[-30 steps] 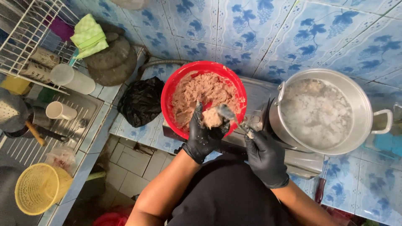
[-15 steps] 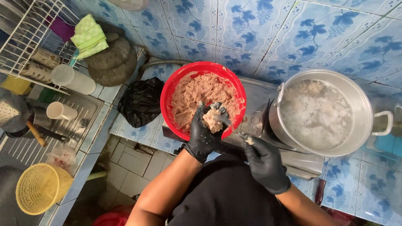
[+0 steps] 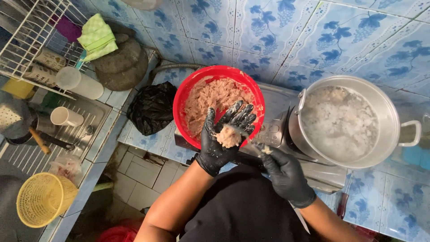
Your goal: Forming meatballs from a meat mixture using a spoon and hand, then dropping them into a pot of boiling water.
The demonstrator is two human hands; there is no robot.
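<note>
Above a round red plastic bowl [image 3: 188, 96] of minced meat, the black-gloved left hand [image 3: 224, 136] lies open, cupping a pale meat lump [image 3: 228, 136]; the black-gloved right hand [image 3: 286, 175] grips a spoon [image 3: 262, 148] beside a steel pot [image 3: 345, 121].

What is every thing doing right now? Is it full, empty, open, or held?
Left hand: gloved, open, a lump of minced paste on its palm.
Right hand: gloved, closed on a spoon with paste on it.
Red bowl: partly filled with pink paste.
Metal pot: uncovered, holding cloudy liquid.
Black bag: crumpled on the tiles.
White cup: lying on its side.
Yellow basket: looks empty.
</note>
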